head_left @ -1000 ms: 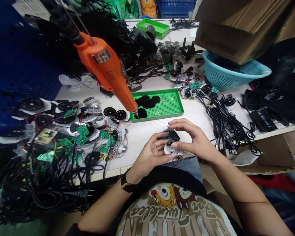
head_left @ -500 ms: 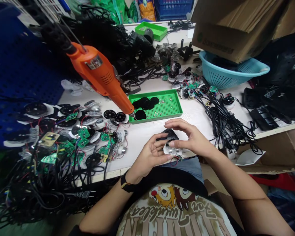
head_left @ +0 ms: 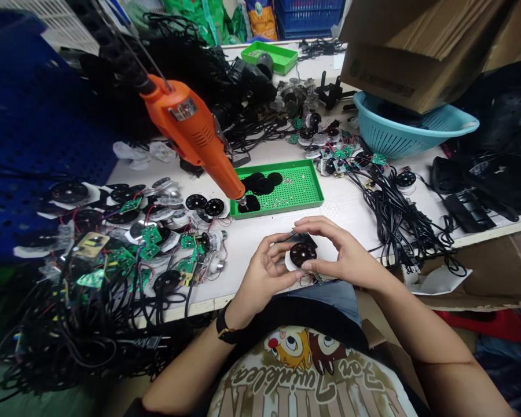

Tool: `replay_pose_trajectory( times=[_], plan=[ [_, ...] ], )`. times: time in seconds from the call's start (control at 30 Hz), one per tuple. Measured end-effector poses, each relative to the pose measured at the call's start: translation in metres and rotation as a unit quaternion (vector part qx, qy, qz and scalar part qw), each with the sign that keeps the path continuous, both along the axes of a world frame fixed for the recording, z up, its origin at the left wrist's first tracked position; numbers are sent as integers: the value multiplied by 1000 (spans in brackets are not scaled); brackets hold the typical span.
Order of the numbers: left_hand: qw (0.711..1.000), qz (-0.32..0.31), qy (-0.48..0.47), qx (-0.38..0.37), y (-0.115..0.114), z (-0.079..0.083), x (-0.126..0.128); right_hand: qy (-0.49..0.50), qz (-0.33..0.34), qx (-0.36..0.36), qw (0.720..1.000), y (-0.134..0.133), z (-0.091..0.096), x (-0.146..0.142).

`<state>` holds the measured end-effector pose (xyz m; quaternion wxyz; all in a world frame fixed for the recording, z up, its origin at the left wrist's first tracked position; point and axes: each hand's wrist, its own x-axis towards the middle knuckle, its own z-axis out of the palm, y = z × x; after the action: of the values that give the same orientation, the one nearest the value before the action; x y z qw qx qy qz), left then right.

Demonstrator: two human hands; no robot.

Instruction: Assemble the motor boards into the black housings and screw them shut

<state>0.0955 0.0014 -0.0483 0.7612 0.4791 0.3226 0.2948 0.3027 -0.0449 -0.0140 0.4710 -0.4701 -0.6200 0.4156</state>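
Observation:
My left hand (head_left: 264, 273) and my right hand (head_left: 339, 252) both grip a small round part (head_left: 301, 255), a black disc on a white housing with thin red wires hanging below it. I hold it just above the near edge of the white workbench (head_left: 260, 231). Its black face is turned up toward me. An orange electric screwdriver (head_left: 195, 134) hangs on a cord above the bench, its tip over the left end of a green tray (head_left: 301, 188) with black discs and small screws.
Green circuit boards, black discs and tangled black cables (head_left: 125, 231) cover the bench's left side. More cables (head_left: 399, 214) lie to the right. A light blue basket (head_left: 410, 130) under a cardboard box (head_left: 412, 46) stands at the back right. A second green tray (head_left: 271, 55) sits far back.
I have turned the part over in my hands: its white underside with metal contacts showed before, its black disc face shows now. The hands stayed in place.

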Motion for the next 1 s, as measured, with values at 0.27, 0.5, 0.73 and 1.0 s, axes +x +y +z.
replay_pose_trajectory(
  times=[0.27,0.5,0.73,1.0],
  plan=[
    [797,172,132,563,-15,-5,-1,33,-111,-80,990,-35,-5,-25],
    [762,136,173,609,-20,3,-2,82,-128,-99,983,-42,-13,-37],
    [861,121,171,463,-27,10,-1,143,-65,-126,980,-35,-17,-25],
    [860,217,105,451,-36,-4,4,137,-99,-84,982,-28,-19,-30]
  ],
)
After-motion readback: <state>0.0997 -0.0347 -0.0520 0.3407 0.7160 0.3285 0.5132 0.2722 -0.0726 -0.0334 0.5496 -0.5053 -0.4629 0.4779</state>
